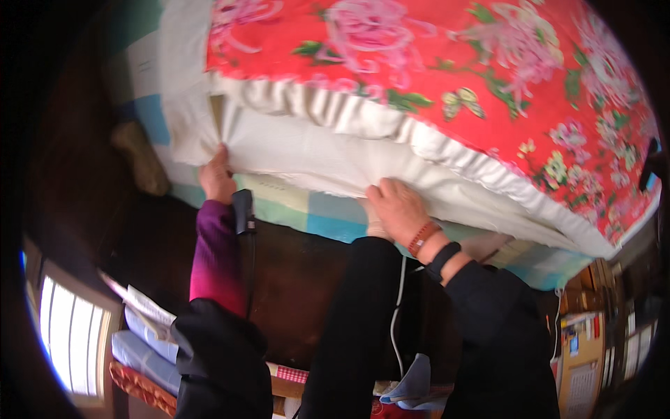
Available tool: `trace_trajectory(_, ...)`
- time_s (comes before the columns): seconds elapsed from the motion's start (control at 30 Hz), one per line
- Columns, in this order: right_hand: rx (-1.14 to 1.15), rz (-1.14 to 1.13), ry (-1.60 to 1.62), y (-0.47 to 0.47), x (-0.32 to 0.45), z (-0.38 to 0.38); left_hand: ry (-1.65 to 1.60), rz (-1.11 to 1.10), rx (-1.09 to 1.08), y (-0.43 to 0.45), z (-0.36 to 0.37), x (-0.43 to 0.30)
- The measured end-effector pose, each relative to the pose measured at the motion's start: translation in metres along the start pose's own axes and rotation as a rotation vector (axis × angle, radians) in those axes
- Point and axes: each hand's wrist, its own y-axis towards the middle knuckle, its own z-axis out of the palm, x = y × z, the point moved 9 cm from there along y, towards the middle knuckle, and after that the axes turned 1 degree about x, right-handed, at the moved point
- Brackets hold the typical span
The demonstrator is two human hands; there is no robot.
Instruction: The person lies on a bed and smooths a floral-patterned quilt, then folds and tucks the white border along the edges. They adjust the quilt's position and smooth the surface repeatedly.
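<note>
A quilt with a red floral top point(392, 47) and a gathered white border lies in the upper part of the head view. Its white cloth backing point(314, 152) spreads along the near side, over a blue, green and cream checked sheet point(335, 212). My left hand point(218, 175) pinches the white cloth near its left corner, where folds run up from the fingers. Bent over the lower edge of the same cloth, my right hand point(399, 209) has its fingertips on or around it; they are partly hidden. A red bracelet and a black wristband circle the right wrist.
A black device point(243, 212) with a cable sits beside my left wrist. A foot in a tan sock point(140, 157) rests at the left. A white cable point(397, 314) hangs below. Folded blue bedding point(144, 361) lies lower left, near a barred window point(73, 335); shelves stand at right.
</note>
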Motion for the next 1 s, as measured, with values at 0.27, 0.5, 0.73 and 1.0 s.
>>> trace_trajectory(0.27, -0.033, -0.031, 0.147, -0.059, -0.016, -0.033, 0.069, -0.324, 0.341, -0.04, 0.013, 0.028)
trace_trajectory(0.5, -0.349, 0.73, 0.19, -0.207, -0.208, -0.114, 0.721, 0.39, 0.873, -0.22, 0.189, 0.027)
trace_trajectory(0.73, -0.889, 1.535, 0.626, -0.434, -0.36, -0.128, 1.255, 1.251, 1.282, -0.396, 0.318, 0.076)
trace_trajectory(1.0, -1.446, 1.475, 1.158, -0.484, -0.418, -0.141, 1.558, 1.632, 1.141, -0.451, 0.373, 0.139)
